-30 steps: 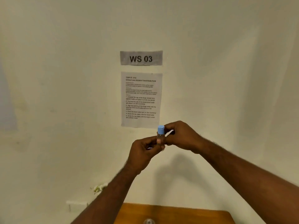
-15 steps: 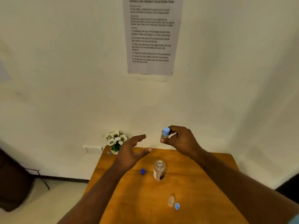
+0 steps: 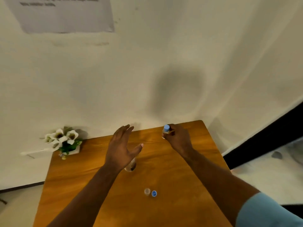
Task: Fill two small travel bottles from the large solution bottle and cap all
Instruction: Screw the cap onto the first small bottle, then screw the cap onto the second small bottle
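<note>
My right hand (image 3: 177, 139) holds a small clear travel bottle (image 3: 165, 132) with a blue cap on, low over the far right part of the wooden table (image 3: 172, 169). My left hand (image 3: 122, 149) is open with fingers spread, hovering just above the large solution bottle (image 3: 131, 166), which it mostly hides. A second small travel bottle (image 3: 147, 191) stands uncapped in the middle of the table. Its blue cap (image 3: 154, 193) lies right beside it on the right. The large bottle's cap is hidden by my left hand.
A small pot of white flowers (image 3: 64, 141) sits at the table's far left corner against the wall. A printed sheet (image 3: 62, 13) hangs on the wall above. The table's right edge borders a dark strip and pale floor.
The view tilted down from the wall to the table. My left hand let go of the capped small bottle and opened over the large bottle; my right hand lowered the small bottle to the right.
</note>
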